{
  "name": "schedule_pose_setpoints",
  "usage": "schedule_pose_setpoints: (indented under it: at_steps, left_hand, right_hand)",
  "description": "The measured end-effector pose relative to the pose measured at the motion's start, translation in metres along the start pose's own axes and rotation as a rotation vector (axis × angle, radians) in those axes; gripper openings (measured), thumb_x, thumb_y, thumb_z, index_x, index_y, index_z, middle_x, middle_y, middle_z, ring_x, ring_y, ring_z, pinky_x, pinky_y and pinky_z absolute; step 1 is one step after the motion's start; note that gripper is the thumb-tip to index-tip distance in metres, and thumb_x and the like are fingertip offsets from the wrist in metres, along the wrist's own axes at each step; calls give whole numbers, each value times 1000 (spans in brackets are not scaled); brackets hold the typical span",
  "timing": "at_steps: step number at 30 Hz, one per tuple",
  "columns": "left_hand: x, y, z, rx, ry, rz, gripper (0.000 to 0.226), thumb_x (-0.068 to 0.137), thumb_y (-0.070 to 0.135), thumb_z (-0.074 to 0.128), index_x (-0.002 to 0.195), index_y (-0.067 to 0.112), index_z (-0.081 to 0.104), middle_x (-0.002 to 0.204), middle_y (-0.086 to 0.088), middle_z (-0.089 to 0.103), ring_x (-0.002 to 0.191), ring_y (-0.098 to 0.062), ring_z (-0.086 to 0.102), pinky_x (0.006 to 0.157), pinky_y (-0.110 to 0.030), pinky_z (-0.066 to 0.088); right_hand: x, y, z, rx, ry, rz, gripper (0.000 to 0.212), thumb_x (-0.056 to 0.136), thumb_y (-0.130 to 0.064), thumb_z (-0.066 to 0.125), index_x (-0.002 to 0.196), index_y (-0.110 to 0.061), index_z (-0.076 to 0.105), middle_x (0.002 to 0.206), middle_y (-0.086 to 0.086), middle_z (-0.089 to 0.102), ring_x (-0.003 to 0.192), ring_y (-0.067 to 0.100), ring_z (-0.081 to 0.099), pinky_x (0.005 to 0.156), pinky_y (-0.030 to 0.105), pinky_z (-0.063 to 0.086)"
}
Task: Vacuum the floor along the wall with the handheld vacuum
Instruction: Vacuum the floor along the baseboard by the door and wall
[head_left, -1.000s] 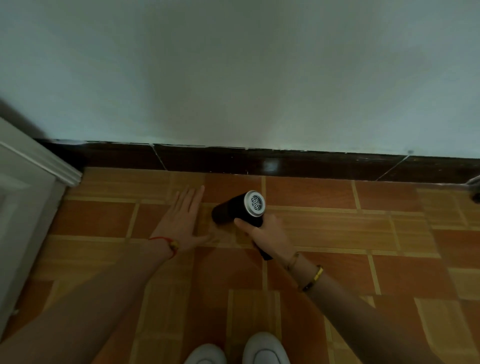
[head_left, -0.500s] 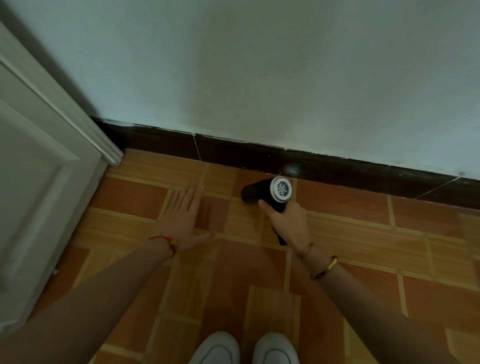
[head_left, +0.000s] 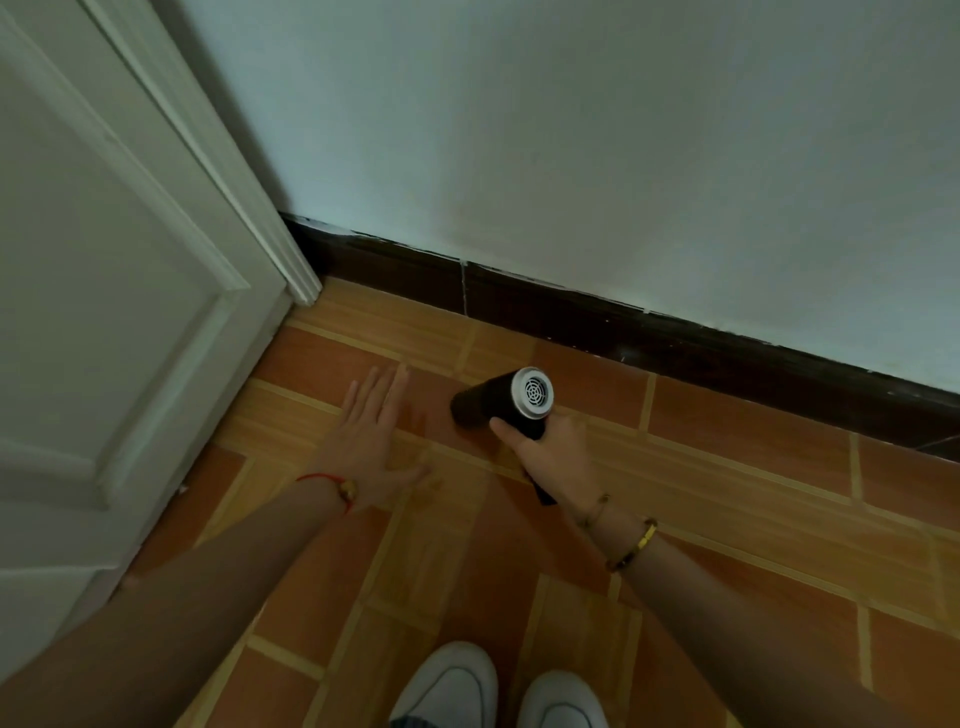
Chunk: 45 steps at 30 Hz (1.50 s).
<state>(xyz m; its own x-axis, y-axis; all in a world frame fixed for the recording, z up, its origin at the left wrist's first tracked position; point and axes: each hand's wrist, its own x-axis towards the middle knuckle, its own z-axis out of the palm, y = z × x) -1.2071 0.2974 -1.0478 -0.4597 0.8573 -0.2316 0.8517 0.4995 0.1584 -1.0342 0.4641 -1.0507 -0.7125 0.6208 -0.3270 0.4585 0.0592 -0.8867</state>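
A black handheld vacuum (head_left: 493, 400) with a round silver grille at its rear lies low over the orange tiled floor (head_left: 753, 493), its nozzle pointing left. My right hand (head_left: 553, 457) grips its handle, whose lower end pokes out below the palm. My left hand (head_left: 371, 441) lies flat on the tiles with straight fingers, just left of the nozzle and apart from it. The pale wall (head_left: 623, 156) with its dark skirting (head_left: 571, 314) runs a short way beyond the vacuum.
A white panelled door (head_left: 104, 312) and its frame (head_left: 249, 218) close off the left side, meeting the skirting in the corner. My two white shoes (head_left: 498, 691) stand at the bottom edge. The tiled floor stretches to the right along the wall.
The view has swung left, bringing the door and corner into sight. The vacuum and both hands have travelled left along the wall towards that corner.
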Motion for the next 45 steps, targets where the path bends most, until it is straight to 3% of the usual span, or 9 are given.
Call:
schedule_pose_setpoints:
  at_steps: [7, 12, 15, 19, 23, 27, 32, 37, 45]
  left_hand:
    - [-26, -22, 0, -10, -3, -116, 115, 78, 76, 47, 151, 20, -22, 161, -3, -20, 146, -19, -24, 122, -41, -6]
    - [-44, -35, 2, -60, 6, -173, 116, 77, 74, 50, 152, 20, -19, 161, -5, -17, 147, -20, -21, 122, -41, -6]
    - [-55, -45, 4, -63, 12, -204, 114, 78, 75, 49, 152, 20, -19, 162, -6, -16, 148, -21, -20, 122, -43, -5]
    - [-71, -57, 5, -63, 26, -241, 110, 80, 73, 44, 152, 19, -21, 162, -6, -17, 148, -20, -19, 120, -39, -12]
    - [-87, -70, 5, -85, 13, -300, 110, 83, 70, 48, 151, 18, -21, 162, -5, -17, 148, -20, -19, 121, -40, -10]
    - [-104, -82, 9, -123, 6, -350, 110, 85, 66, 52, 151, 19, -22, 162, -4, -17, 147, -19, -21, 121, -39, -10]
    - [-114, -93, 19, -128, -2, -383, 109, 85, 69, 48, 150, 20, -24, 161, -3, -19, 147, -19, -23, 119, -37, -14]
    - [-111, -98, 25, -158, 2, -392, 111, 84, 70, 50, 151, 20, -23, 161, -2, -19, 146, -18, -23, 119, -37, -13]
    - [-94, -101, 24, -180, 31, -371, 105, 88, 66, 48, 151, 18, -22, 162, -3, -17, 147, -18, -21, 117, -32, -15]
  right_hand:
    - [8, -13, 31, -45, -107, -8, 15, 91, -35, 68, 91, -27, 56, 71, -7, 60, 58, 6, 56, 58, 21, 45]
    - [13, -23, 48, -53, -138, -13, 20, 90, -33, 70, 100, -17, 62, 70, 3, 62, 56, 12, 57, 60, 31, 52]
    - [19, -25, 59, -78, -138, -14, 20, 88, -33, 72, 92, -15, 64, 65, 4, 62, 55, 14, 58, 62, 35, 53]
    - [28, -32, 71, -98, -106, 1, 27, 87, -36, 72, 88, -10, 65, 72, 11, 68, 56, 16, 59, 62, 34, 54]
    - [39, -44, 79, -86, -92, -19, 26, 90, -33, 69, 96, -8, 66, 79, 17, 71, 46, 8, 58, 51, 23, 48]
    - [51, -55, 91, -65, -71, -45, 19, 91, -32, 69, 100, -16, 64, 83, 17, 71, 58, 19, 61, 62, 35, 54]
    - [70, -67, 108, -90, -52, -50, 28, 91, -31, 68, 90, -3, 65, 80, 22, 70, 46, 18, 58, 49, 27, 48]
    - [88, -84, 125, -142, -58, -125, 27, 91, -32, 68, 78, -9, 63, 74, 22, 70, 49, 21, 60, 59, 35, 55]
    - [134, -112, 157, -180, -92, -135, 39, 91, -36, 68, 88, 3, 68, 78, 21, 72, 38, 8, 56, 45, 18, 49]
